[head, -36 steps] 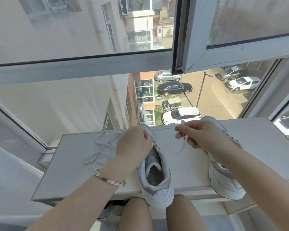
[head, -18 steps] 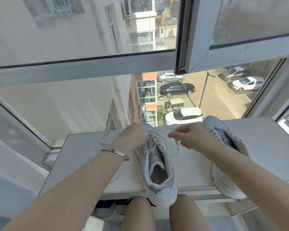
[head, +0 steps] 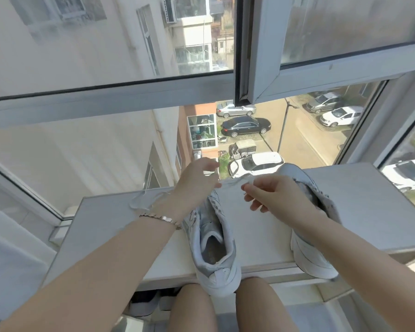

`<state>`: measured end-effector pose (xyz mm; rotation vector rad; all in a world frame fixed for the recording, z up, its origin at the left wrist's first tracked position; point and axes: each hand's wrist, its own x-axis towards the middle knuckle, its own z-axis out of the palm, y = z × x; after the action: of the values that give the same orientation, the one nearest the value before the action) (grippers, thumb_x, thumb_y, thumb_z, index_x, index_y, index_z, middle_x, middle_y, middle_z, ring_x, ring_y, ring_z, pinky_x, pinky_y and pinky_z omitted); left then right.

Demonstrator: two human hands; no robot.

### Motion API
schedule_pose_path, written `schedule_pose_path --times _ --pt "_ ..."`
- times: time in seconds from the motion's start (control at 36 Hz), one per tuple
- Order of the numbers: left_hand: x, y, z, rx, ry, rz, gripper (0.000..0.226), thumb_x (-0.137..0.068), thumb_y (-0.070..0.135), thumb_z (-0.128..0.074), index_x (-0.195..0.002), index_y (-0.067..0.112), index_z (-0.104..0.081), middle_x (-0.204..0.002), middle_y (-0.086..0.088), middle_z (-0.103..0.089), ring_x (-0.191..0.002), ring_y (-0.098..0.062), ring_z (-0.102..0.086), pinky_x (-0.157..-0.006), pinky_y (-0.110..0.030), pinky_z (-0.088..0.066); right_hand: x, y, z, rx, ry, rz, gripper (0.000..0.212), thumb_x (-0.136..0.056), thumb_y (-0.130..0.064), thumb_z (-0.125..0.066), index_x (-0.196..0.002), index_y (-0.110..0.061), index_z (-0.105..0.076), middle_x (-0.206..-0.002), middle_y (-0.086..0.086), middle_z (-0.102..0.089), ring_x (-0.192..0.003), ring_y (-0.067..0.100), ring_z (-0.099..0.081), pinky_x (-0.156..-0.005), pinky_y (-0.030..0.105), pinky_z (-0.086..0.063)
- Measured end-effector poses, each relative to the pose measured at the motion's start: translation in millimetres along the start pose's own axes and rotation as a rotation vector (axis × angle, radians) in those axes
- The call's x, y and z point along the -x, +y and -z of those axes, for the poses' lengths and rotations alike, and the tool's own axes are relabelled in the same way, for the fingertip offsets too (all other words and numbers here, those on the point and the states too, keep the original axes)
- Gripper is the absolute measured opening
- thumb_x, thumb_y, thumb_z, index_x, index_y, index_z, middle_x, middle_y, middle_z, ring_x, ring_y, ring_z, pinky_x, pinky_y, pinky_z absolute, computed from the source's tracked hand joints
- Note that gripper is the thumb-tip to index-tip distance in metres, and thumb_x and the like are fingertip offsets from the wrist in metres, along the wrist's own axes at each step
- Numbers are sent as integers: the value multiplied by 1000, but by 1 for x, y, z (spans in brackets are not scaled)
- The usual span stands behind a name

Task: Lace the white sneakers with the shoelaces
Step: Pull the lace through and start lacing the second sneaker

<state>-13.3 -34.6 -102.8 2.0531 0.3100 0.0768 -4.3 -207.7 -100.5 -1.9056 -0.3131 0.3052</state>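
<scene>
head view: a white shoelace [head: 233, 182] is stretched taut between both hands above the toe of the middle sneaker [head: 213, 245], which stands on the white ledge [head: 101, 236] with its heel over the near edge. the right hand [head: 273, 195] pinches the lace between thumb and forefinger. the left hand [head: 197, 178] meets the other end at its thumb, but blur hides whether it's pinched. the upper eyelets look bare, and the toe end is hidden. the second sneaker [head: 312, 255] shows no lace, and a spare shoelace [head: 141, 200] lies loose at the left. i'd judge the job barely begun, with both shoes left to thread.
</scene>
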Motion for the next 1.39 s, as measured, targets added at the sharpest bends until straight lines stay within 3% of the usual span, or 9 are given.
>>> schedule_pose_path --times 0.11,0.19,0.36,0.5,0.58,0.97,1.06,1.14,1.39 --pt "23 -14 -5 -447 19 84 25 -84 39 -57 -92 15 -58 -83 2 -60 -81 -18 -58 -73 -33 -46 1 8 -7 25 18 1 25 -90 -19 -60 -79 1 -68 -69 5 -66 -52 -2 -59 -56 14 -49" --pt "32 -17 -14 -655 14 76 38 -76 54 -59 -93 21 -54 -84 3 -58 -87 -19 -55 -79 -35 -46 -1 10 -16 -28 32 -24 27 -90 -18 -60 -90 8 -69 -77 13 -68 -65 6 -63 -67 18 -53" --pt "47 -23 -11 -303 -52 144 41 -60 39 -60 -97 23 -53 -94 -5 -64 -98 -21 -57 -89 -40 -48 0 12 -27 -257 32 -88 21 -87 -5 -62 -83 16 -65 -80 29 -66 -58 8 -64 -65 17 -56" --pt "64 -44 -16 -256 30 -88 13 -62 31 -52 -66 23 -42 -63 -3 -55 -69 -24 -49 -66 -43 -45 2 20 -34 -358 44 -144 16 -84 1 -63 -69 3 -66 -65 10 -67 -57 12 -64 -61 18 -57" --pt "65 -52 -19 -310 87 -181 22 -62 31 -47 -58 11 -39 -53 6 -35 -64 -21 -37 -59 -36 -35 -3 25 -41 -378 83 -176 16 -82 1 -67 -66 -2 -64 -59 11 -65 -51 10 -63 -58 18 -56" --pt "69 -47 -19 -305 102 -122 16 -64 34 -51 -55 32 -39 -60 14 -43 -80 -17 -44 -70 -33 -37 -34 32 -63 -317 110 -154 16 -80 -3 -71 -67 1 -64 -59 9 -63 -53 15 -59 -61 20 -56" --pt "70 -44 -19 -294 101 -88 4 -63 35 -50 -66 33 -52 -66 15 -50 -89 -18 -50 -78 -35 -45 -36 33 -63 -259 99 -136 14 -80 -5 -71 -76 8 -66 -60 7 -64 -53 14 -59 -66 23 -56" --pt "72 -40 -18 -284 96 -48 39 -62 36 -49 -96 29 -68 -76 18 -54 -97 -17 -51 -88 -40 -45 -37 31 -63 -216 79 -123 13 -80 -6 -71 -71 1 -66 -57 3 -64 -52 11 -59 -66 24 -57" --pt "74 -38 -20 -340 106 24 37 -80 24 -59 -117 26 -61 -111 10 -50 -116 -13 -34 -99 -29 -32 -43 22 -60 -196 -40 -204 10 -82 -6 -70 -79 0 -62 -62 9 -61 -37 1 -53 -45 12 -46"
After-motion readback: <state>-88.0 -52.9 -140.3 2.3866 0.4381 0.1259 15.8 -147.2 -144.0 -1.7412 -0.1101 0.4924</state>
